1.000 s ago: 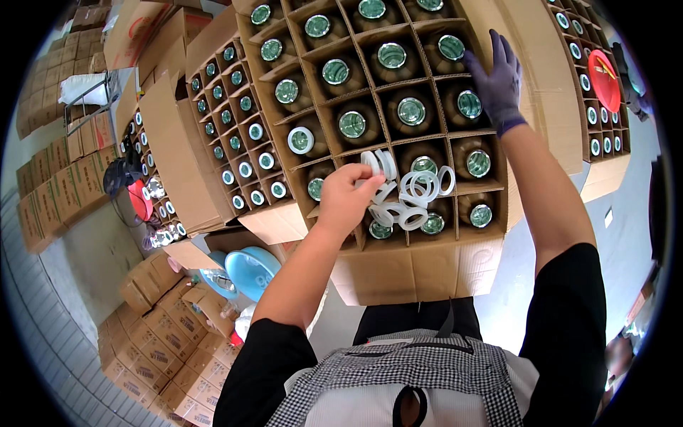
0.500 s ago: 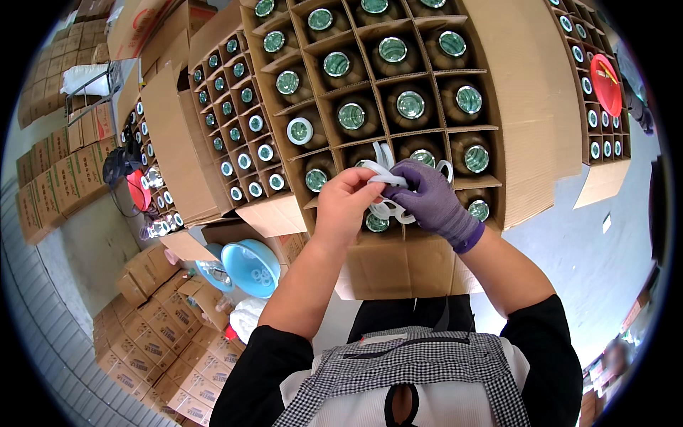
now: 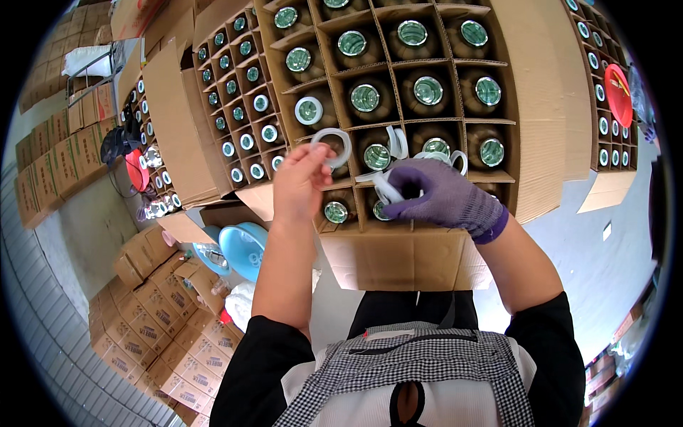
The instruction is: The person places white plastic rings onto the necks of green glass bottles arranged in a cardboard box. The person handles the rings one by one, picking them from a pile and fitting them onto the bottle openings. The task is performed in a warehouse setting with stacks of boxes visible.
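Left fingers point(image 3: 313, 155) moved leftward, pinching a white ring point(image 3: 346, 146).

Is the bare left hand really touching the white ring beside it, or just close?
Touching. The head view shows the bare left hand pinching the white ring at its lower left side, with no gap between them.

The bare left hand point(image 3: 300, 179) is blocking the box's point(image 3: 370, 260) near left side, its white ring point(image 3: 346, 151) jutting out over the cells. The gloved right hand point(image 3: 449, 196) is covering the near middle, while loose rings point(image 3: 400, 142) are crowding its far side. A narrow gap is running between the hands. Open air is lying above the far bottles point(image 3: 427, 90), with cardboard dividers point(image 3: 491, 121) standing between them. The right flap point(image 3: 544, 107) is spreading beside the box, leaving passage above it.
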A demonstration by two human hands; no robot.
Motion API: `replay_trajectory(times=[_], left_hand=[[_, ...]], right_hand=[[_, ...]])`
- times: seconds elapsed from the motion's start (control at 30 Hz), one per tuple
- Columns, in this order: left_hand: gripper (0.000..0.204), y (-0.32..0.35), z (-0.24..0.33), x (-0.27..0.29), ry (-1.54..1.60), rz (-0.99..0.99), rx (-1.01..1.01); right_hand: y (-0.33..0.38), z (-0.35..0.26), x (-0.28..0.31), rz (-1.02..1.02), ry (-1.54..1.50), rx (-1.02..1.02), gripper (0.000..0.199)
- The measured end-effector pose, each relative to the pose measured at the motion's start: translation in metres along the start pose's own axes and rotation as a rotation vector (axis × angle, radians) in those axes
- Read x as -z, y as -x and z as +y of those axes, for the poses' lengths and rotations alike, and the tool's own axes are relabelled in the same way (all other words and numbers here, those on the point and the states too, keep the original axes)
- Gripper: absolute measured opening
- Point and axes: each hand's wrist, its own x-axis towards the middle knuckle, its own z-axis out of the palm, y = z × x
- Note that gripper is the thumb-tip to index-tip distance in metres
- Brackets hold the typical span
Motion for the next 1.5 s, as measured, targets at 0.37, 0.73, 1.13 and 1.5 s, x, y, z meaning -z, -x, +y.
replay_trajectory(times=[0.37, 0.73, 1.13, 1.5], left_hand=[[0.027, 0.006, -0.065, 0.059, -1.569, 0.116, -0.981], [0.034, -0.021, -0.053, 0.044, -1.339, 0.067, -0.856], [0.042, -0.002, -0.030, 0.024, -1.513, 0.002, -0.844], [0.009, 0.077, -0.014, -0.035, -0.294, -0.408, 0.227]], right_hand=[[0.040, 0.002, -0.002, 0.222, -0.273, -0.224, 0.029], [0.046, 0.011, -0.030, 0.201, -0.235, -0.089, 0.033], [0.044, 0.005, -0.054, 0.174, -0.703, -0.196, 0.022], [0.040, 0.012, -0.043, 0.179, -0.003, 0.232, 0.018]])
